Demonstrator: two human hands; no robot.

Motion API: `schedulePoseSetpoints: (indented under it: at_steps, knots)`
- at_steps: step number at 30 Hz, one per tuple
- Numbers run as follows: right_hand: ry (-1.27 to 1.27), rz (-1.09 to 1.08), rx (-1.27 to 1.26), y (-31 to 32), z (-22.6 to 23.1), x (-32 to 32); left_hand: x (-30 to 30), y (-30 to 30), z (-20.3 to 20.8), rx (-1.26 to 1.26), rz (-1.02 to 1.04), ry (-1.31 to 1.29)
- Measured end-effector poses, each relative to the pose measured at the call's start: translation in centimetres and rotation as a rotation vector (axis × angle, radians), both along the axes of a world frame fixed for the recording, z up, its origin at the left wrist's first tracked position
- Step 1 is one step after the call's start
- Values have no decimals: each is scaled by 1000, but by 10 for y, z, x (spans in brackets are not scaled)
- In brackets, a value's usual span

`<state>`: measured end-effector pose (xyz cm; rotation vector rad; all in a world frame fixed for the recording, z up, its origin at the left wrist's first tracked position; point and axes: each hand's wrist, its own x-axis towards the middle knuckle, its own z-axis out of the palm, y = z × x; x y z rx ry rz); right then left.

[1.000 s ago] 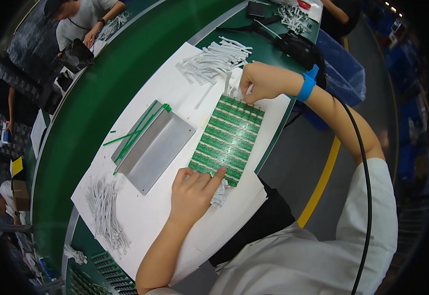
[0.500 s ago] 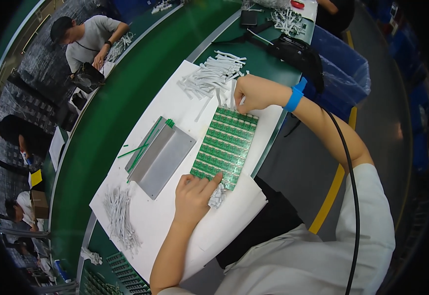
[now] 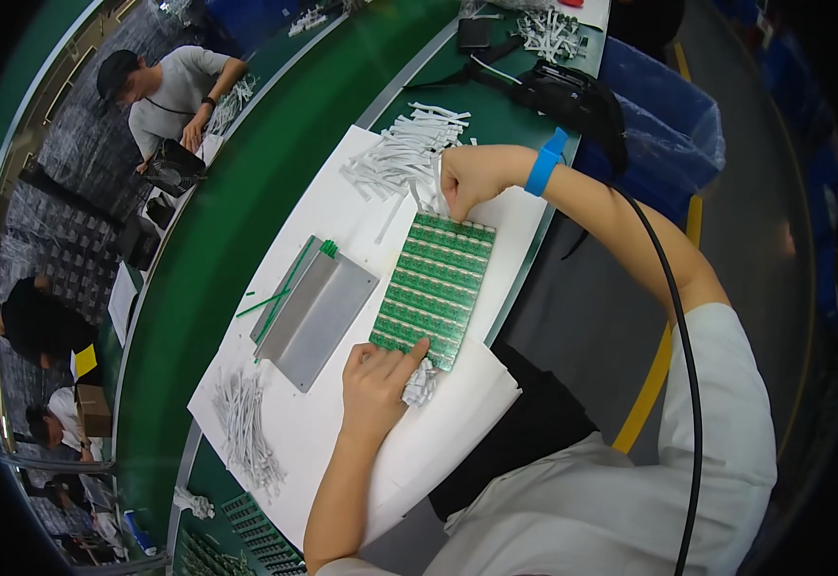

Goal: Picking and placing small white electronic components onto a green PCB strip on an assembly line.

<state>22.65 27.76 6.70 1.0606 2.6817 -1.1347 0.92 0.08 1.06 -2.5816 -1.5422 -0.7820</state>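
Observation:
A green panel of many small circuit boards lies tilted on white sheeting. My left hand is at its near edge, fingers curled and one fingertip pressing on the panel. Crumpled white material sits beside that hand. At the panel's far edge my right hand, wearing a blue wrist strap, is closed in a downward pinch; whatever is between its fingertips is hidden. Short white flat strips stick out beside these fingers, and a loose pile of white strips lies just beyond.
A grey metal tray with thin green strips stands left of the panel. Nearer lies a bundle of white strips. A black bag and a blue bin are at far right. Co-workers sit across the green bench.
My right hand has shifted slightly left along the panel's far edge, still pinched. My left hand stays at the near edge. The whole view has moved a little.

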Motion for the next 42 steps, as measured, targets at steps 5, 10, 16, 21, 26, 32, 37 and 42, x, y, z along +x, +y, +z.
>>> schedulePoseSetpoints:
  at_steps: [5, 10, 16, 21, 26, 32, 37, 42]
  knots:
    - [214, 81, 155, -3, -16, 18, 2, 4, 17, -45, -12, -27]
    - [810, -413, 624, -57, -25, 36, -8, 12, 37, -120, 63, -264]
    - [845, -183, 797, -91, -58, 44, 15, 72, 60, -92, -9, -141]
    - [724, -45, 734, -90, -61, 44, 26, 127, 41, -113, -176, 3]
    - [725, -85, 680, -94, -66, 41, 32, 141, 26, -86, -204, 18]
    - [724, -113, 618, -95, -67, 41, 31, 142, 23, -49, -225, 32]
    - [716, -110, 639, -95, -65, 39, 33, 142, 24, -32, -203, 28]
    - [697, -98, 616, -94, -65, 38, 34, 143, 25, -35, -201, 62]
